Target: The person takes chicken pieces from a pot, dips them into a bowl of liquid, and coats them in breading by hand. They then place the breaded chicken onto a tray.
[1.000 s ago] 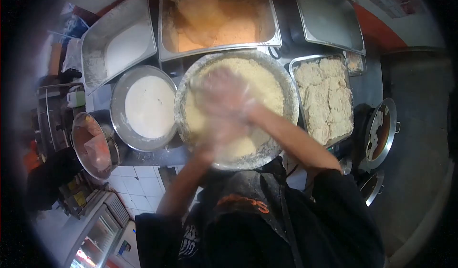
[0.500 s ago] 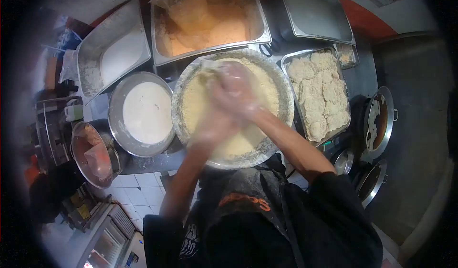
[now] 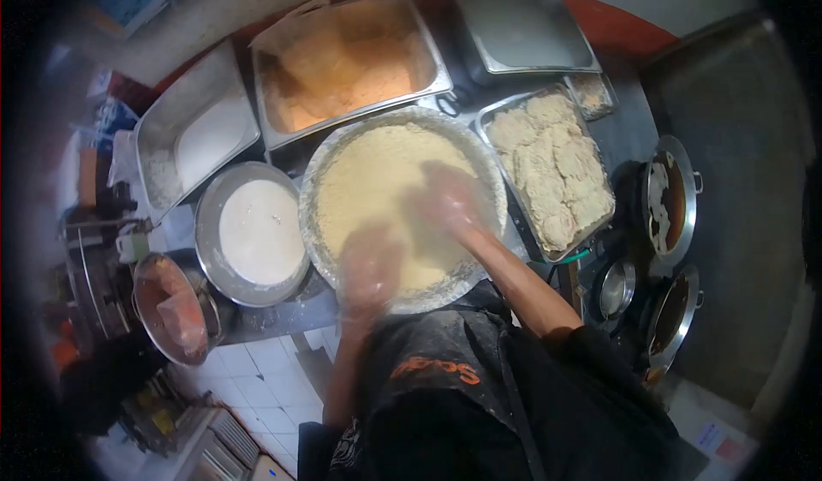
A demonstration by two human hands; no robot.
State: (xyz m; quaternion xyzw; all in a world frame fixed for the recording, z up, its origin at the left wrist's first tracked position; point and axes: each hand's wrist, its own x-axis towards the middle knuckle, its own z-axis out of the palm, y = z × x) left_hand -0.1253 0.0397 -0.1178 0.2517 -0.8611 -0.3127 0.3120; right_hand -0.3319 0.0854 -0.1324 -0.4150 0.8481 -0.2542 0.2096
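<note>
A wide metal bowl (image 3: 310,224) holds pale yellow flour (image 3: 385,160) with a crumbly surface. Over its near left part is my left hand (image 3: 372,267), its fingers smeared by motion. My right hand (image 3: 449,198), also blurred, hovers over or touches the flour right of the middle. Nothing can be made out in either hand, and their fingers are too blurred to read. Just right of the bowl, a metal tray (image 3: 548,257) carries several flour-coated pieces (image 3: 552,164). On the left stands a bowl of white liquid (image 3: 261,228).
Behind the bowl are a deep pan of orange powder (image 3: 342,70), a pan with white powder (image 3: 214,139) and a steel pan (image 3: 535,32). A pot with a plastic bag (image 3: 175,310) stands left. Pans of brown liquid (image 3: 674,207) sit at right.
My hands were together over the flour and have come apart, the left toward the near left, the right toward the right. Pale material seen at the hands is gone from them.
</note>
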